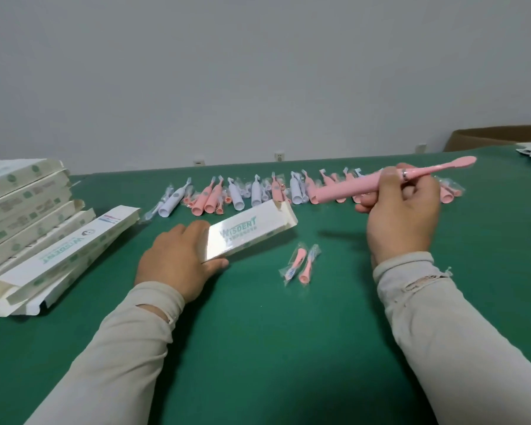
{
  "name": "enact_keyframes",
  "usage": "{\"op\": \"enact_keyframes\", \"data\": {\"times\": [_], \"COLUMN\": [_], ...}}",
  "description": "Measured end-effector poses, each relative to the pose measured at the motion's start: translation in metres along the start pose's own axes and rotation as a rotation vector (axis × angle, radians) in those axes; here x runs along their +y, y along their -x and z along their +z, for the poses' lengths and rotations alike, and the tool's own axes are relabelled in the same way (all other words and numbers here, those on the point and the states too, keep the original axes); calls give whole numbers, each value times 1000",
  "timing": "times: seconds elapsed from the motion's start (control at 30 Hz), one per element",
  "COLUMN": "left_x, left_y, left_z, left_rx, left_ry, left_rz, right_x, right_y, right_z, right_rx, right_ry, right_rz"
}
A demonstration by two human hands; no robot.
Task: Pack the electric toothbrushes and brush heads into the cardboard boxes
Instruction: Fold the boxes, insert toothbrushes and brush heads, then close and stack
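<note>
Head view showed the left hand (178, 259) gripping the near end of a white cardboard box (249, 234), fingers over its top and thumb curled along its near edge, the box's far end open and angled away from the fingers on the green table (258, 348). The right hand (402, 216) held a pink electric toothbrush (350, 191) above the table, fingers curled round its neck, brush tip pointing right beyond the fingertips. Two wrapped brush heads (302, 263) lay between the hands, just beside the box. Past the fingers stretched a row of toothbrushes (258, 194). Left of the left hand sat stacked boxes (28, 228).
</note>
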State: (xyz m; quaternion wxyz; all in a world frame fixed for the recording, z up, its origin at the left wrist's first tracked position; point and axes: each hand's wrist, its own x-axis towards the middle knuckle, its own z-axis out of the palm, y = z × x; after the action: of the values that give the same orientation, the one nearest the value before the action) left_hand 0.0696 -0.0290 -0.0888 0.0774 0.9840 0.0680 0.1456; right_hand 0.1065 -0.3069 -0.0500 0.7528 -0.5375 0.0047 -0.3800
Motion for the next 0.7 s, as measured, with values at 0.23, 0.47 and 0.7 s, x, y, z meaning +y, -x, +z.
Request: {"op": "enact_keyframes", "data": {"times": [0.23,0.47,0.7], "left_x": [3,5,6], "left_y": [1,3,5], "left_z": [2,0,-2], "left_rx": [127,150,170], "left_ry": [88,152,196], "left_rz": [22,3,18], "right_x": [1,9,12], "right_y": [7,7,8], "right_z": [4,0,0], "right_rx": [-185,-220,-227], "right_ry": [-84,-7,95], "right_rz": [5,71,80]}}
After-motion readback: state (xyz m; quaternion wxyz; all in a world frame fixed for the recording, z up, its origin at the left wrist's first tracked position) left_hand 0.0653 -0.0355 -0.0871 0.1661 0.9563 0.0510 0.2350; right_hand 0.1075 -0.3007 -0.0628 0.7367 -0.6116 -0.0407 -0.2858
